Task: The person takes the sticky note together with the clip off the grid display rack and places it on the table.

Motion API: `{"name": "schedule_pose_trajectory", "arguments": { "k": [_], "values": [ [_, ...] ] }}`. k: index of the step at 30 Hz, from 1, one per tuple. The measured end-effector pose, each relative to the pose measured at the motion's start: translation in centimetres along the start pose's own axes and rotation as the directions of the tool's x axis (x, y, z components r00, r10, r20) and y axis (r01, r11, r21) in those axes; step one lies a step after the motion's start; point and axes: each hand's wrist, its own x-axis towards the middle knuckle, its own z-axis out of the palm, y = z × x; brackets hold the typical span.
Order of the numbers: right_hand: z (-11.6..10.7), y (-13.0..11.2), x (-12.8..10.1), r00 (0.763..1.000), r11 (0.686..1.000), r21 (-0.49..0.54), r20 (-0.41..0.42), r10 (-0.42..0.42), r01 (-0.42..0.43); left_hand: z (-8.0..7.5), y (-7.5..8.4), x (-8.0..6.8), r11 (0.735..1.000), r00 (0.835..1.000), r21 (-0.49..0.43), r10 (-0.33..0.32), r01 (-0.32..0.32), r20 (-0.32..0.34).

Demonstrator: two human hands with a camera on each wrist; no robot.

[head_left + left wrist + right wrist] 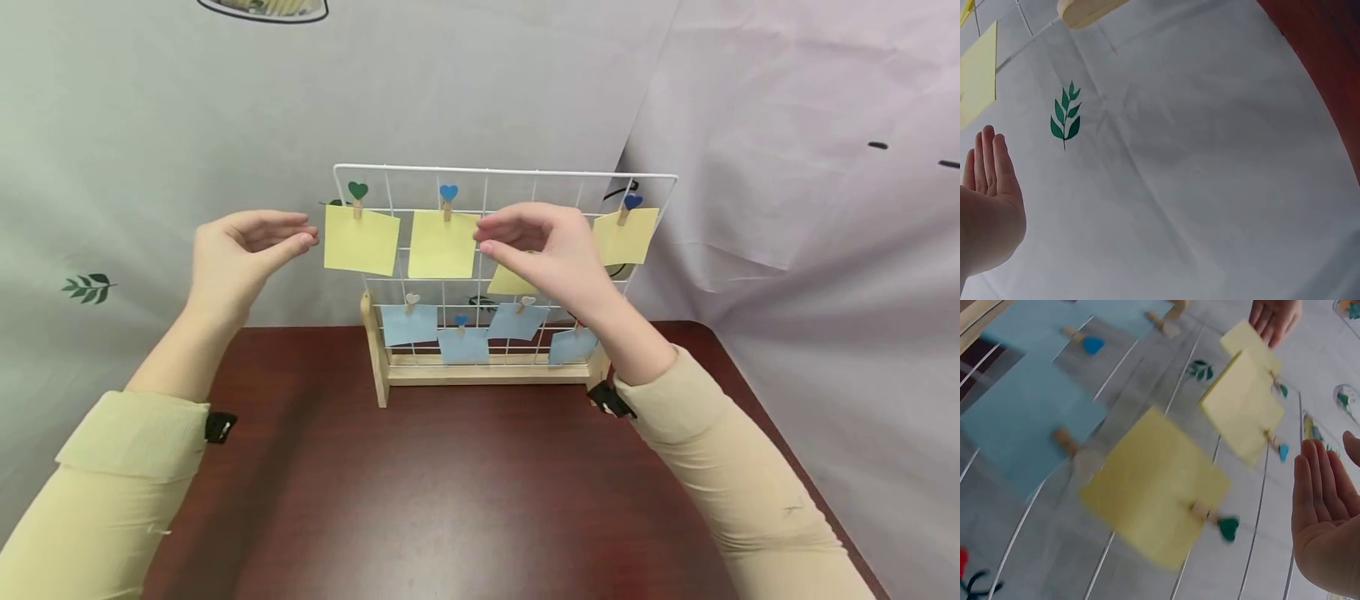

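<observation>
In the head view, my left hand (243,250) is raised just left of the first yellow note (362,240), its fingers nearly straight and holding nothing. A green heart clothespin (357,193) clips that note to a white wire grid (502,172). My right hand (547,250) has its fingertips in front of the right edge of the second yellow note (441,246), which hangs from a blue heart clothespin (448,198). The right wrist view shows this hand (1325,519) with straight fingers, apart from the notes. It partly hides a third yellow note (512,281) in the head view.
Farther right hangs another yellow note (626,236) with a dark blue heart clothespin (632,203). Several blue notes (409,325) are clipped in the lower row. The grid stands in a wooden base (487,376) on a dark red table (420,492), before a white cloth (495,92).
</observation>
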Motion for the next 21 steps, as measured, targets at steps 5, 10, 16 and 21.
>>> {"name": "schedule_pose_trajectory", "arguments": {
  "k": [5,10,16,21],
  "values": [
    [2.2,-1.0,1.2,1.000,0.999,0.033,0.026,-0.014,0.013,0.6,0.2,0.4,0.999,1.000,0.032,0.002,-0.002,-0.002],
    [4.4,-1.2,2.3,0.999,0.997,0.074,0.040,0.002,-0.005,0.9,0.2,0.7,0.995,1.000,0.103,0.010,-0.009,-0.010],
    [7.0,-1.1,3.6,1.000,0.992,0.124,0.026,0.011,-0.014,1.3,0.3,0.8,0.988,1.000,0.151,0.014,-0.014,-0.002],
    [8.6,-1.2,4.4,1.000,0.991,0.132,-0.003,0.026,-0.025,1.6,0.4,0.6,0.979,1.000,0.201,0.018,-0.017,-0.002]
  ]
}}
